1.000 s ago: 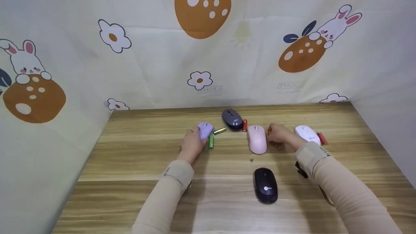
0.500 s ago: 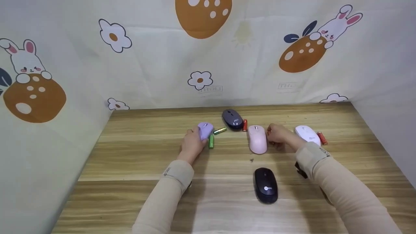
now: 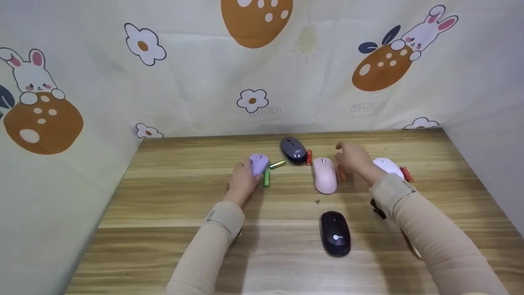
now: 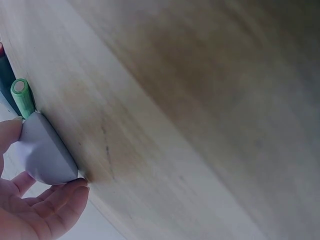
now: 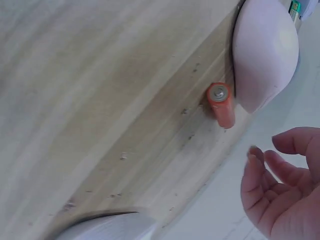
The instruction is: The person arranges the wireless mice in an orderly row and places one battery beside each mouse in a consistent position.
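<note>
At the back left, my left hand [image 3: 240,180] holds a small purple computer mouse [image 3: 259,164], its thumb on one side and fingers on the other, as the left wrist view shows. A green battery [image 3: 267,179] lies just right of that mouse. My right hand [image 3: 355,159] hovers near an orange battery [image 3: 342,173], fingers loosely bent with nothing between them. In the right wrist view the battery [image 5: 223,107] lies on the table, apart from the fingertips. Left of it sits a pink mouse [image 3: 325,178].
A dark grey mouse [image 3: 293,150] sits at the back, with a red battery [image 3: 309,157] and a gold-green battery [image 3: 277,164] beside it. A black mouse [image 3: 335,234] lies nearer. Right stands a white mouse [image 3: 387,166] with a red battery [image 3: 407,173]. Patterned fabric [image 3: 196,82] borders the table.
My right hand has let go of the orange battery and moved up and back from it, leaving it beside the pink mouse. My left hand stays on the purple mouse.
</note>
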The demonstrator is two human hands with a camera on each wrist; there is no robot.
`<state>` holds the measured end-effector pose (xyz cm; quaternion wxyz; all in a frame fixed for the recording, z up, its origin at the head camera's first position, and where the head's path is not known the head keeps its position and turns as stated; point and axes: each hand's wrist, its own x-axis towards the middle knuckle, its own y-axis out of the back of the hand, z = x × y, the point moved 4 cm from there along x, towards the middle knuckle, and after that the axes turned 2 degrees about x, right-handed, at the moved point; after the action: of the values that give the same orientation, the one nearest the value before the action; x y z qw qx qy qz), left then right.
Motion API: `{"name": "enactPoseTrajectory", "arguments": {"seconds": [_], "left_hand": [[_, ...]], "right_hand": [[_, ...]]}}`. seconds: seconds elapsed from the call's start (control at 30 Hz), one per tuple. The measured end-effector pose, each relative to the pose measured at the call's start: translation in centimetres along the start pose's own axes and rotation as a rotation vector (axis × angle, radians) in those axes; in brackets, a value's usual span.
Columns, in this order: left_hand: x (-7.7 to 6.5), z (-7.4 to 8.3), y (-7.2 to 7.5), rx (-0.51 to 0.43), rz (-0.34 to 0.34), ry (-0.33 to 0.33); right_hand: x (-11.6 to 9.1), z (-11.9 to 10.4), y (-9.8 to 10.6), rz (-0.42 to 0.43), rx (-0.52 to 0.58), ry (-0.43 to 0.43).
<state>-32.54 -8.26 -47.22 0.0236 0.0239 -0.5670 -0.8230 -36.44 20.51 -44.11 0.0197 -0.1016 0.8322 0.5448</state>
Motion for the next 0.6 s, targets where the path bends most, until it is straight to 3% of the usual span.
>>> {"name": "enactPoseTrajectory", "arguments": {"seconds": [0.23, 0.4, 0.6], "left_hand": [[-0.1, 0.1, 0.1, 0.027, 0.03, -0.01], [0.0, 0.0, 0.2, 0.033, 0.016, 0.001], [0.1, 0.0, 0.0, 0.02, -0.018, 0.014]], "right_hand": [[1.6, -3.6, -1.3, -0.011, 0.015, 0.197], [2.4, -5.2, -3.1, -0.084, 0.002, 0.221], [3.0, -5.7, -4.1, -0.093, -0.016, 0.238]]}}
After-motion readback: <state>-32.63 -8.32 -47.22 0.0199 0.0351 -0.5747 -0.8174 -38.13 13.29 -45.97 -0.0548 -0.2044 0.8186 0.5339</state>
